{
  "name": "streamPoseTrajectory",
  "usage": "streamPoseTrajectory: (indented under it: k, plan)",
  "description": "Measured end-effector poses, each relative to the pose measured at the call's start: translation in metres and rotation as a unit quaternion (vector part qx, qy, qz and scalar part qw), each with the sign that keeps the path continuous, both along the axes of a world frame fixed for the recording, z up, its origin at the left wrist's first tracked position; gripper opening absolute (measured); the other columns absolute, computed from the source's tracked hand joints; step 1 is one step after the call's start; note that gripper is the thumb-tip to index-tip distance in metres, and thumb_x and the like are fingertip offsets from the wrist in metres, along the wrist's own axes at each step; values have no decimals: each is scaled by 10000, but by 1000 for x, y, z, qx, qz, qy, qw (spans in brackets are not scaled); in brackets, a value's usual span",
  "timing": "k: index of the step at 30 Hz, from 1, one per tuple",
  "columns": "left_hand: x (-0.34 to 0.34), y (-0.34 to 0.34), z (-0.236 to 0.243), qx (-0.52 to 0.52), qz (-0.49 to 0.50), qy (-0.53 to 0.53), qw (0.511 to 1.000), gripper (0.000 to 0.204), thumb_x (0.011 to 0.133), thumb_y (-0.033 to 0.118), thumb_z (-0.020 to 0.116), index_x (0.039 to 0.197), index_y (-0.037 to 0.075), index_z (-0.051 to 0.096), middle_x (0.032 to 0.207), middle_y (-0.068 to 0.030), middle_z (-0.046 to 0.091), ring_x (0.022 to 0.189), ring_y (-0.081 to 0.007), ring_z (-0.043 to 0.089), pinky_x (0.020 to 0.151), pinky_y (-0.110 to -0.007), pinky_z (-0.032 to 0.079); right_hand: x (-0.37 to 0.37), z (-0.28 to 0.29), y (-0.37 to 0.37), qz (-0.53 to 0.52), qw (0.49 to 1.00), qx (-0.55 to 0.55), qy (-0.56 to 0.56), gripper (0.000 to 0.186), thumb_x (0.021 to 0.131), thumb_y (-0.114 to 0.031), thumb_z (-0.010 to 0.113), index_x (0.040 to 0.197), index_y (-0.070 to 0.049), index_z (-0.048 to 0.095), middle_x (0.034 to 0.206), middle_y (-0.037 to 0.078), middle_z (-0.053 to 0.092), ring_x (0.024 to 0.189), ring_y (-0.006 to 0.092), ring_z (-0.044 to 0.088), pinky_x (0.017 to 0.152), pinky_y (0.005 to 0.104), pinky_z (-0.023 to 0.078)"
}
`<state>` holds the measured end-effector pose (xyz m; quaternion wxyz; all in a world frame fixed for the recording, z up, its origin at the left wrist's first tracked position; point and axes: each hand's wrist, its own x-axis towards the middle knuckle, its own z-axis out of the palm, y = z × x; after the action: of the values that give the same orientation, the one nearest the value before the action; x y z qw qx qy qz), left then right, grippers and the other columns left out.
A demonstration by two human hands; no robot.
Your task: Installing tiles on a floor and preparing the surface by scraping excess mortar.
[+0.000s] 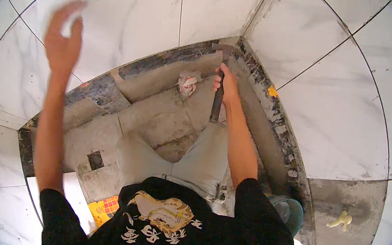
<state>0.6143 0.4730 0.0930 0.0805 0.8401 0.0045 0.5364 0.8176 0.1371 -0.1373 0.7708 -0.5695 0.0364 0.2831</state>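
Observation:
In my right hand (228, 84) is a hammer (217, 103), gripped by its dark handle. The hammer's head reaches the corner where the two tiled walls meet, at the dark rough strip (157, 60) along their foot. Whether the head touches the strip I cannot tell. My left hand (63, 38) is raised in front of the white marbled wall tiles (131, 10) on the left, slightly blurred, with thumb and fingers apart and nothing in it. A crumpled white and red plastic bag (187, 84) lies on the floor left of the hammer.
Grey floor tiles (156, 122) lie around my legs, with a square dark hole (95, 160) at left. A teal bucket (295, 217) stands by my right side. A yellow fitting (340, 220) sits on the bare grey patch at right. Yellow-orange packaging (104, 209) lies at lower left.

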Motion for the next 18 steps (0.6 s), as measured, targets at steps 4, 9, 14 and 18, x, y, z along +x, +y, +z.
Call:
streamPoseTrajectory:
  k: [4,9,14,18]
  plan:
    - [21,28,85,249,73,-111,959,316,878,139,588,1191,164,616,1205,-76,603,1109,-248,566,947,-346,434,20,-10,-4,19,996,61,68,278,913,-394,550,864,-129,480,568,-52,413,416,93,389,390,279,356]
    - [37,91,114,363,161,-96,913,376,928,230,564,1303,240,552,1345,-56,532,1235,-272,493,1021,-361,395,25,-4,14,-68,997,19,33,280,913,-397,545,849,-134,474,570,-44,432,411,94,400,392,291,376]
    - [62,92,98,379,240,-51,892,442,919,269,509,1354,205,473,1403,-163,398,1302,-382,343,1020,-513,283,28,-26,-6,35,996,-51,59,283,912,-398,545,838,-132,483,562,-36,440,402,99,401,385,304,378]
    - [46,95,98,342,192,14,920,554,892,325,458,1407,134,381,1474,-309,211,1378,-524,144,1053,-712,99,20,-38,10,32,998,25,50,290,912,-403,543,837,-127,494,555,-35,440,402,102,406,381,308,375]
